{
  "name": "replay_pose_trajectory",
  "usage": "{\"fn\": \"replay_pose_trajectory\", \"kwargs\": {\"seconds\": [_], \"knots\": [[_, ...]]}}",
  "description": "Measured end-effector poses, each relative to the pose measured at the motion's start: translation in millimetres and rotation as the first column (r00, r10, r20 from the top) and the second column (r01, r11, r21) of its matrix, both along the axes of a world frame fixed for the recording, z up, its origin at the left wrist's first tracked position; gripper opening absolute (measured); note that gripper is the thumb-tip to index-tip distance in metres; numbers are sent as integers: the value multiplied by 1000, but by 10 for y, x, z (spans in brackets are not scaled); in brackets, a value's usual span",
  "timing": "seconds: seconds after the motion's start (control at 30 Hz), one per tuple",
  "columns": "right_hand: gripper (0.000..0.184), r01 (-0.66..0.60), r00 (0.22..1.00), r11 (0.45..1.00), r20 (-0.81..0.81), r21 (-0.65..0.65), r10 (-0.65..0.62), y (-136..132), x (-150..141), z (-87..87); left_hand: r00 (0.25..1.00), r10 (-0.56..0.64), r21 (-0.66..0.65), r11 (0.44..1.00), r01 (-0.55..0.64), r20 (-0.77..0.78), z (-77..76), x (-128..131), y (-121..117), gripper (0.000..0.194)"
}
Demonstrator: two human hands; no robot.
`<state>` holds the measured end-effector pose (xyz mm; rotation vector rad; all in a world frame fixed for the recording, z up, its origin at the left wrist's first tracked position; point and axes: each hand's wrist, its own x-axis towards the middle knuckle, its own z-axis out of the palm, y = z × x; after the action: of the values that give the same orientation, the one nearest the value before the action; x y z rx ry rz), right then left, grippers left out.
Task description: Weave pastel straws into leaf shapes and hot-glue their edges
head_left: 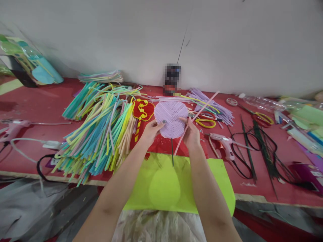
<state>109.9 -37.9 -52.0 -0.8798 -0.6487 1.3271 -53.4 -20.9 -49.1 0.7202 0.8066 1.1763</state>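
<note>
A lilac fan-shaped piece (171, 117), covered in slanting rows of pipe cleaners that meet along the middle, is held up in front of me. A dark green stem (172, 153) hangs from its lower edge. My left hand (152, 130) pinches the left rim, thumb on the front face. On the right rim, my right hand (191, 132) grips the piece and also has a long pink pipe cleaner (205, 105) in its fingers, slanting up to the right. Below lies a yellow-green sheet (214, 188) on the table's front edge.
Bundled pastel pipe cleaners (93, 134) cover the left; lilac ones (214, 104) lie behind my right hand. A red-and-yellow fan (142, 111) is close by. Right of me are a pink glue gun (224, 144), scissors (263, 117), green stems (263, 151) and a looping black cable (242, 169).
</note>
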Motion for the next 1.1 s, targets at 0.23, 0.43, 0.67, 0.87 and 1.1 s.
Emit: {"fn": "replay_pose_trajectory", "kwargs": {"seconds": [0.23,0.43,0.67,0.87,1.1], "knots": [[33,47,997,995,-63,-83,-52,35,-43,-11,1000,-3,18,1000,3,-15,-7,-2,11,44],[32,47,997,994,-59,-99,-53,38,-38,-2,999,7,34,999,-6,-35,-17,-11,16,45],[37,20,1000,1000,-11,-24,-20,-1,-63,53,1000,29,48,998,-28,-10,-13,-25,12,41],[41,203,968,961,107,187,-226,-35,-26,153,987,159,76,984,-160,22,-32,-24,38,39],[43,401,885,874,132,274,-447,-115,61,284,969,228,202,957,-206,-91,-48,22,24,36]]}}
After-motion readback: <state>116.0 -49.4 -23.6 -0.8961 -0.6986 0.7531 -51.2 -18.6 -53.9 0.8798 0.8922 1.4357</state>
